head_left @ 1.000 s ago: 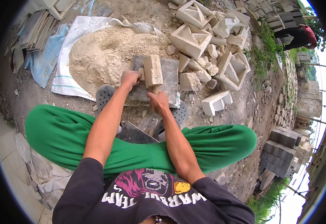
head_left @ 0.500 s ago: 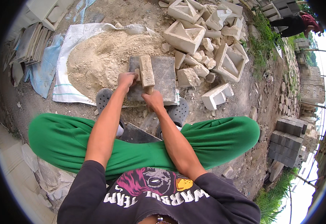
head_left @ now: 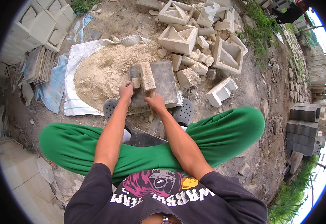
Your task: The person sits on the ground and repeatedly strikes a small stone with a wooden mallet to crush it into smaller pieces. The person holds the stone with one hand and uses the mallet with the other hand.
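Observation:
A wooden mallet (head_left: 147, 74) with a thick, dusty block head is held by its handle in my right hand (head_left: 156, 103), fingers wrapped round it. Its head is over a dark, flat slab (head_left: 165, 80) on the ground between my feet. My left hand (head_left: 126, 90) is closed on a small pale stone chunk (head_left: 136, 82) at the slab's left edge, right beside the mallet head. Whether mallet and chunk touch I cannot tell. Past the slab lies a heap of pale crushed stone (head_left: 101, 71) on a white woven sack (head_left: 70, 89).
Broken pale masonry blocks (head_left: 178, 39) and rubble are piled at the far right, with one loose block (head_left: 221, 91) nearer. Thin boards (head_left: 40, 67) and blue sheeting (head_left: 53, 91) lie left. Grey blocks (head_left: 302, 128) are stacked right. Another person (head_left: 291, 14) is at the top right.
The view has shifted, so the scene sits lower and farther right at its middle. Both hands keep their grips; the mallet stays over the slab, beside the stone chunk.

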Tool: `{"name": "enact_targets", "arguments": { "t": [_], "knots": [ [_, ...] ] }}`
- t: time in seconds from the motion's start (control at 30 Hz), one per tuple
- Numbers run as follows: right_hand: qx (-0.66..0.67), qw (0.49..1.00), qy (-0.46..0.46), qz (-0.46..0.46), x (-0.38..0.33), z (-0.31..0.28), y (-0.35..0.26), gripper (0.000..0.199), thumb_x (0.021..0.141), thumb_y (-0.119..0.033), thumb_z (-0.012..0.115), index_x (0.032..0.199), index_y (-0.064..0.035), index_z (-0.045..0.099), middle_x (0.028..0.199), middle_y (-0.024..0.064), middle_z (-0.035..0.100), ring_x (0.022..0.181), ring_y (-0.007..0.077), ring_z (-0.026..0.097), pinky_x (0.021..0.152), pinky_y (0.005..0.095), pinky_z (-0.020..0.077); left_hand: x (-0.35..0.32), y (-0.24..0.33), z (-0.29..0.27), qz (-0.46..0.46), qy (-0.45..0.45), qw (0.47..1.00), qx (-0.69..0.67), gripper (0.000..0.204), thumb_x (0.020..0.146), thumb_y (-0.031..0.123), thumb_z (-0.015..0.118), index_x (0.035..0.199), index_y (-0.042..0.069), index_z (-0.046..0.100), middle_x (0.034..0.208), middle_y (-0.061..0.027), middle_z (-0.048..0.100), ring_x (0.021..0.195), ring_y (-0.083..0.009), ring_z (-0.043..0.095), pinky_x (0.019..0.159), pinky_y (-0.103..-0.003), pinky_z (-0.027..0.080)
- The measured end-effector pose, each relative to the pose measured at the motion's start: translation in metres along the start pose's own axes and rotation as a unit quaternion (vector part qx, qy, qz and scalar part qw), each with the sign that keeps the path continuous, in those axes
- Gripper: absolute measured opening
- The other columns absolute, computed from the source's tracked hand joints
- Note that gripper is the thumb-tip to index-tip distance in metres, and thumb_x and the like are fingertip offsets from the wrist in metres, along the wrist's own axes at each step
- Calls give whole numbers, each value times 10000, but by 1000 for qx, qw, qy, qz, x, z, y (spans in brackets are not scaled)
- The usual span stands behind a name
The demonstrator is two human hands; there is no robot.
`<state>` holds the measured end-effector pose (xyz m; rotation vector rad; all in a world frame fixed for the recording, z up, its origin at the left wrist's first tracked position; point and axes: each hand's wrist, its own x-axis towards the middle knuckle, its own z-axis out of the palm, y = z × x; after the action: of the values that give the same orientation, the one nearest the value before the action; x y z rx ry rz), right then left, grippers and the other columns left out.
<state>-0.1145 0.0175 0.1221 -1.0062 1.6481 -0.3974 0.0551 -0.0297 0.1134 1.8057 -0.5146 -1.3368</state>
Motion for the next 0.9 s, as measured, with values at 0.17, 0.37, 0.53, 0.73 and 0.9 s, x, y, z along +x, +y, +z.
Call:
{"name": "enact_targets", "arguments": {
  "t": [0.17, 0.37, 0.53, 0.73, 0.9],
  "knots": [
    [61, 998, -6, -9, 1, 6, 2, 354, 716, -289, 760, 866, 22, 686, 726, 141, 691, 636, 267, 696, 617, 392, 539, 3, -15, 2, 63, 9, 996, 54, 252, 902, 112, 727, 1113, -10, 665, 932, -57, 716, 758, -110, 630, 666, -271, 484],
    [69, 993, 69, -69, 3, 16, 11, 300, 752, -208, 768, 928, 7, 653, 728, 98, 665, 552, 198, 654, 538, 353, 522, 11, -15, 3, 115, -26, 987, 108, 444, 823, 50, 724, 1256, -17, 654, 1101, -88, 718, 921, -144, 654, 796, -276, 508],
    [87, 988, 73, -102, 1, 6, 11, 333, 762, -232, 752, 950, 24, 649, 778, 109, 677, 553, 207, 656, 540, 354, 534, 24, -8, -5, 95, -79, 983, 137, 460, 810, 10, 627, 1267, 3, 681, 1115, -80, 721, 919, -134, 652, 782, -263, 496],
    [245, 965, -45, 83, -8, -25, -14, 376, 786, -280, 749, 903, 62, 643, 769, 130, 660, 578, 254, 671, 506, 387, 540, 26, 12, -13, 49, -182, 948, 256, 447, 798, 46, 598, 1230, 3, 702, 1051, -103, 737, 876, -148, 664, 756, -277, 514],
    [235, 970, -47, 35, -13, -24, -16, 355, 810, -280, 760, 891, 42, 634, 723, 107, 635, 491, 238, 627, 459, 369, 516, 30, -8, -19, 197, -84, 936, 280, 392, 770, 134, 639, 1136, 41, 744, 1033, -173, 752, 937, -260, 721, 831, -343, 548]
  ]
}}
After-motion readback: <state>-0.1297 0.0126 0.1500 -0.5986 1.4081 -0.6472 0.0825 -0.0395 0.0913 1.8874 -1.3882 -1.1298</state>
